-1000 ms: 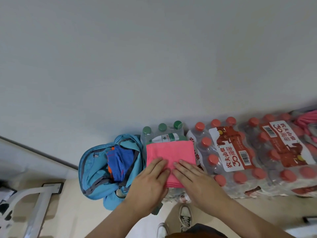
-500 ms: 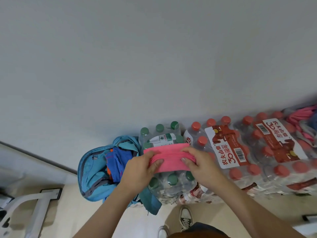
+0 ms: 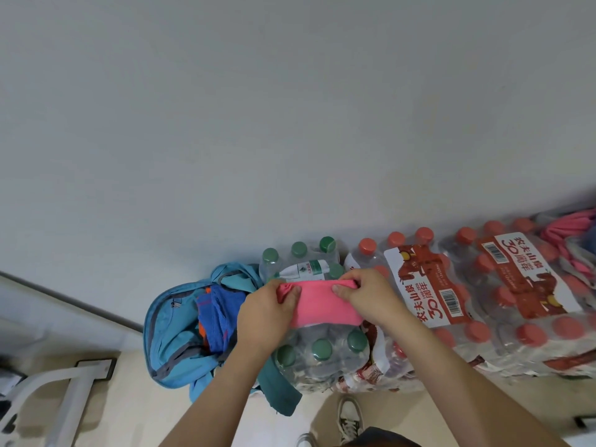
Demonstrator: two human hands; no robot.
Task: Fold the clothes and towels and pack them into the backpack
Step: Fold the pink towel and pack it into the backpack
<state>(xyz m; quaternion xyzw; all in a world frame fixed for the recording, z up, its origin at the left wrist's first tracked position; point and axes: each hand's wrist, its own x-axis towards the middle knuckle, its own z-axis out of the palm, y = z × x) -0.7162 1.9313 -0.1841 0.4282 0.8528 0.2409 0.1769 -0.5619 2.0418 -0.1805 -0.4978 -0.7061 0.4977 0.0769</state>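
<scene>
The left hand (image 3: 267,314) has its fingers curled round the bunched left end of one folded pink towel (image 3: 325,306). The right hand (image 3: 367,295) pinches the towel's far edge at its right end, thumb underneath. So both hands are closed on the cloth. The towel is held over one pack of green-capped bottles (image 3: 319,353), on which seven caps show. At nine o'clock from the towel sits one blue backpack (image 3: 167,337), unzipped, with a blue cloth (image 3: 219,314) inside. At three o'clock lie two packs of red-capped bottles (image 3: 419,285), side by side. At two o'clock, a pink cloth (image 3: 567,232) rests at the frame's edge. A shoe (image 3: 350,417) shows at six o'clock.
</scene>
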